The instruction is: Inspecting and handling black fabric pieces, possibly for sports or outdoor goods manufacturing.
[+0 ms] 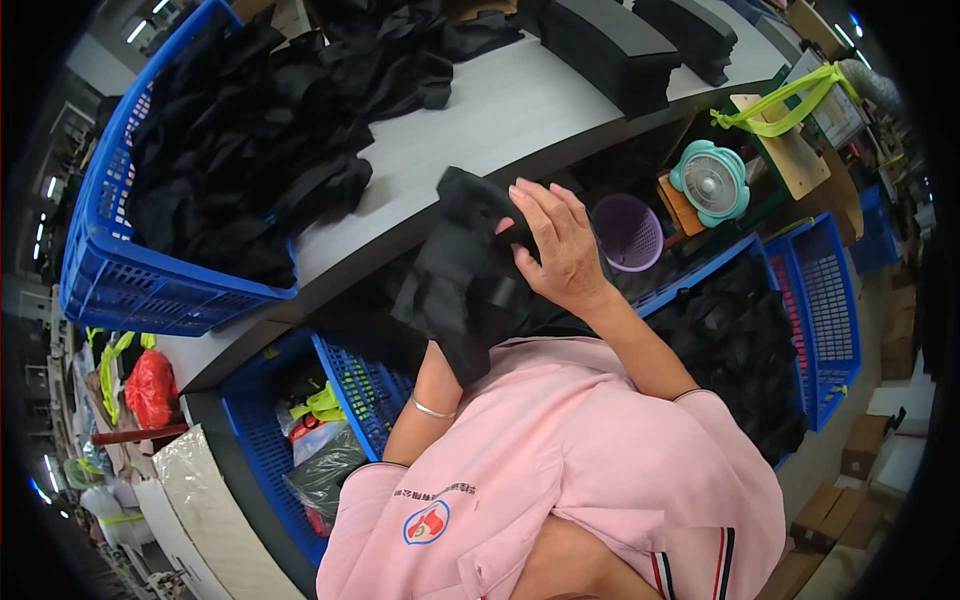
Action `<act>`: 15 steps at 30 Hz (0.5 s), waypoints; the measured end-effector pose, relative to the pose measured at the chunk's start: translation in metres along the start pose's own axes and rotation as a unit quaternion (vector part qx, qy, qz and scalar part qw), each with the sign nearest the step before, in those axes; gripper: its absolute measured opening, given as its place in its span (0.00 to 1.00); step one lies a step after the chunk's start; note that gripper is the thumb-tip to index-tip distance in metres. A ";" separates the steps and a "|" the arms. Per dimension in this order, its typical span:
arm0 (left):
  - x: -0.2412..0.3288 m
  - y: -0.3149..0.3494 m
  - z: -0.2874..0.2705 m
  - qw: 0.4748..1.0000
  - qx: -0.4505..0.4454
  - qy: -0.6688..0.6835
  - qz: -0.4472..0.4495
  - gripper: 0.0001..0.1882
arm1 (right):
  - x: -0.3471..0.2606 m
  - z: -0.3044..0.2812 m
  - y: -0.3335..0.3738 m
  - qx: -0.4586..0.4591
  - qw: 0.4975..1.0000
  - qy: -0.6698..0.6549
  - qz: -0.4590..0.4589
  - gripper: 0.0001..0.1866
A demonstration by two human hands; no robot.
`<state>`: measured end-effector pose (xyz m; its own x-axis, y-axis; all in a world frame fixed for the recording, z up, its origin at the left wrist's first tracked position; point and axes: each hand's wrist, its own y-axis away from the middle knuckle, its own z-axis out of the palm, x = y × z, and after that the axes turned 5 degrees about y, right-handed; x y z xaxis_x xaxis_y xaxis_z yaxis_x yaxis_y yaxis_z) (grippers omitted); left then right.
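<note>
A black cloth piece [465, 270] is held up in front of my chest, with folds hanging down over my left wrist. The cloth covers most of my left hand [436, 372]; a small pink fingertip shows at the cloth's right edge, and a silver bangle sits on that forearm. My right hand [558, 240] is at the cloth's upper right side, fingers curved and thumb below, with dark cloth between them. On the grey table [430, 150] beyond, a large heap of black cloth pieces [260, 150] spills out of a blue crate [180, 300].
Neat black stacks [610, 50] stand at the table's far right. Below are a purple basket [628, 232] and a teal fan [710, 182]. A crate of black cloth [735, 340] is at my right. Another blue crate [265, 440] with bags is at my left, near a red bag [152, 390].
</note>
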<state>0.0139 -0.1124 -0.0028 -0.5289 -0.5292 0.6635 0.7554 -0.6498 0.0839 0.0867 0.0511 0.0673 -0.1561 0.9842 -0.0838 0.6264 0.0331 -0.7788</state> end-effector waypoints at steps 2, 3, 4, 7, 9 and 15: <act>-0.009 0.000 0.007 1.000 0.000 -0.002 -0.004 0.24 | 0.009 0.006 0.006 0.054 0.998 0.022 0.005 0.30; -0.013 0.000 0.009 1.000 0.000 -0.003 -0.006 0.24 | 0.013 0.008 0.010 0.062 0.998 0.019 0.016 0.27; -0.015 -0.001 0.011 1.000 0.002 -0.002 -0.009 0.24 | 0.016 0.011 0.014 0.090 0.995 0.014 0.029 0.24; -0.018 -0.004 0.011 1.000 0.006 -0.003 -0.017 0.24 | 0.023 0.016 0.029 0.036 0.994 0.038 0.092 0.16; -0.016 -0.008 0.009 1.000 0.005 -0.004 -0.023 0.23 | 0.030 0.018 0.035 -0.002 0.986 -0.033 0.162 0.10; -0.015 -0.033 0.003 0.999 0.008 0.006 -0.047 0.23 | 0.051 0.026 0.032 -0.135 0.881 -0.156 0.426 0.06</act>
<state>-0.0024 -0.0814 -0.0133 -0.6023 -0.4735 0.6427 0.7084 -0.6882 0.1568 0.0793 0.0978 0.0218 0.2819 0.5774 -0.7663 0.7704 -0.6122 -0.1779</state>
